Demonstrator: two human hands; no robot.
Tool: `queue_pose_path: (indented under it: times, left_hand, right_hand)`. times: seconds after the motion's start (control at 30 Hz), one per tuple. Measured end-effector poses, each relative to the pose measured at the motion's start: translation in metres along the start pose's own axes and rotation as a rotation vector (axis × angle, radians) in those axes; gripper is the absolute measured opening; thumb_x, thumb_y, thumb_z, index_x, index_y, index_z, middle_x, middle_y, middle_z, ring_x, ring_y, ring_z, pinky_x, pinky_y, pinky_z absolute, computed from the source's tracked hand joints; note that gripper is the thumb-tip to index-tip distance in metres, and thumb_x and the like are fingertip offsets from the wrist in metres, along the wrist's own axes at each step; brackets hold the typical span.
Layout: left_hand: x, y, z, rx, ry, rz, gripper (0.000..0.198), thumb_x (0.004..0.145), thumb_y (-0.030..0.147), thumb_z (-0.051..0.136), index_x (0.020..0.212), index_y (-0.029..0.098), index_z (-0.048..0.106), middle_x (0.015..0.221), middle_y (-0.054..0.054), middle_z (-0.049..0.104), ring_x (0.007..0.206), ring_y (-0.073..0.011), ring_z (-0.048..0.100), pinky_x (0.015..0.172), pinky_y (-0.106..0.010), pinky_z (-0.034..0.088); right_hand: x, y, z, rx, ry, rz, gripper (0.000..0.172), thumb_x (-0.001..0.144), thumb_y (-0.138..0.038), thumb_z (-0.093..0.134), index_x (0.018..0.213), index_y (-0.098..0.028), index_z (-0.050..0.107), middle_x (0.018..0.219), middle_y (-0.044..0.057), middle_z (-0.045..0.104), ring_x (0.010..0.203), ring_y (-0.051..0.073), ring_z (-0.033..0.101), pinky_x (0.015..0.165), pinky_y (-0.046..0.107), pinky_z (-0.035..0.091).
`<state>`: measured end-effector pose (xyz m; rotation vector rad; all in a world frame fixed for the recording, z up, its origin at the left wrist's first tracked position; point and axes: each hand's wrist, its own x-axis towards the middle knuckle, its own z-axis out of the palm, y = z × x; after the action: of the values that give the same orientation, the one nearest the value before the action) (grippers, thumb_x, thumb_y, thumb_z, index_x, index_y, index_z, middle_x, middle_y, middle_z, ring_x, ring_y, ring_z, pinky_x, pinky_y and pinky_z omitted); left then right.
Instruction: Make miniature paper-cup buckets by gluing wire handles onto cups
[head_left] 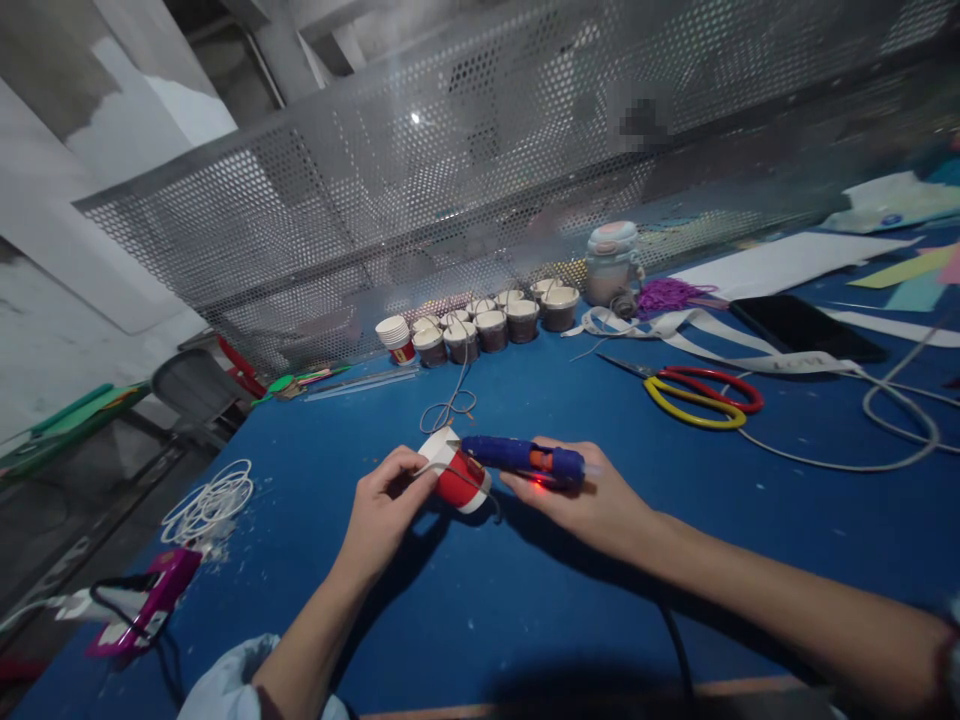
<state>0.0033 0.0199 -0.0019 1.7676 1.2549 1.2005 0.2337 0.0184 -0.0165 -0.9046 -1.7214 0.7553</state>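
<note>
A red and white paper cup (459,480) lies tilted on its side near the middle of the blue table, my left hand (390,495) closed on its left end. A thin grey cord (448,466) crosses the cup's side under my left fingers. My right hand (577,490) is wrapped round a dark blue glue gun (517,458) with an orange trigger and a glowing red light. Its nozzle points left and meets the cup's upper edge; whether it touches cannot be made out. A clear glue stick pokes out of the gun's back end.
Several cord-wrapped cups (491,328) stand at the back beside stacked paper cups (395,340). Scissors (701,395), a phone (806,327), white ribbon (697,330) and a jar (613,262) lie right. Coiled cord (210,500) and a purple power strip (146,605) are left.
</note>
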Motion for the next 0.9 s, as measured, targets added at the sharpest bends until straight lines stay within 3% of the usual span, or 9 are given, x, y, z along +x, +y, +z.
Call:
queue_pose_path:
  times: [0.17, 0.4, 0.9]
  left_hand:
    - [0.001, -0.002, -0.001, -0.004, -0.016, 0.005, 0.016, 0.084, 0.032, 0.063, 0.076, 0.018, 0.064, 0.077, 0.001, 0.055, 0.072, -0.0123, 0.049, 0.067, -0.023, 0.036]
    - [0.001, -0.003, -0.001, -0.034, -0.021, 0.011, 0.015, 0.084, 0.031, 0.064, 0.076, 0.017, 0.064, 0.077, 0.001, 0.054, 0.072, -0.0126, 0.048, 0.067, -0.024, 0.036]
    - [0.001, -0.009, -0.005, -0.105, -0.035, 0.023, 0.014, 0.084, 0.029, 0.065, 0.076, 0.018, 0.063, 0.078, 0.001, 0.055, 0.074, -0.0128, 0.048, 0.068, -0.024, 0.036]
  right_hand:
    - [0.0, -0.004, 0.0, -0.058, -0.038, -0.066, 0.026, 0.083, -0.035, 0.063, 0.064, -0.017, 0.059, 0.058, -0.002, 0.053, 0.05, 0.01, 0.047, 0.048, 0.023, 0.04]
    - [0.003, -0.002, -0.002, 0.044, -0.018, 0.083, 0.024, 0.08, -0.039, 0.066, 0.072, -0.016, 0.064, 0.059, -0.002, 0.055, 0.052, 0.011, 0.046, 0.047, 0.023, 0.038]
    - [0.007, -0.015, -0.005, 0.148, -0.057, 0.172, 0.024, 0.078, -0.038, 0.063, 0.072, -0.015, 0.065, 0.058, -0.003, 0.049, 0.052, 0.009, 0.039, 0.046, 0.022, 0.033]
